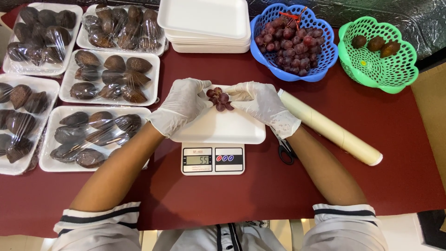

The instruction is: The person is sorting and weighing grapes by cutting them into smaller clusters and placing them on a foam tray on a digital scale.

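Both my hands wear white gloves and meet over a white foam tray (218, 128) that rests on a small digital scale (213, 159). A small bunch of red grapes (219, 99) lies at the tray's far edge, between my hands. My left hand (180, 106) touches the bunch from the left with its fingertips. My right hand (262, 104) pinches it from the right. The scale's display is lit.
A blue basket of red grapes (292, 42) and a green basket (377, 56) with three brown fruits stand at the back right. Stacked white trays (206, 25) sit behind. Wrapped trays of brown fruit (93, 137) fill the left. A film roll (327, 126) and scissors (284, 149) lie right.
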